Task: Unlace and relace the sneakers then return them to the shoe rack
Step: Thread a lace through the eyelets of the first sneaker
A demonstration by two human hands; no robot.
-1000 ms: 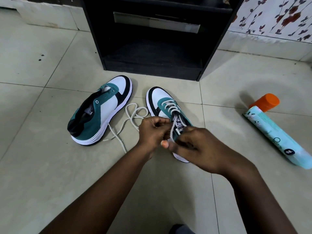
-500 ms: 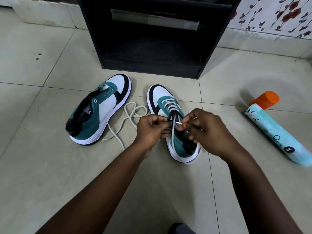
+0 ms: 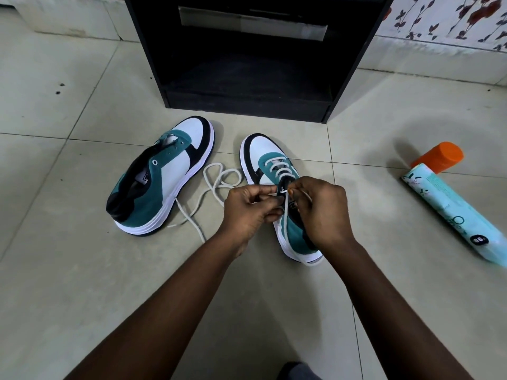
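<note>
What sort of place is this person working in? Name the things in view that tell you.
Probably a room in a home: a tiled floor, a black shoe rack against a wall with floral wallpaper, and two sneakers on the floor, one unlaced.

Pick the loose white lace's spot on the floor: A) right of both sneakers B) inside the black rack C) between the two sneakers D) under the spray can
C: the loose lace lies coiled on the tiles between the unlaced sneaker and the sneaker being laced, touching neither the rack nor the spray can.
</note>
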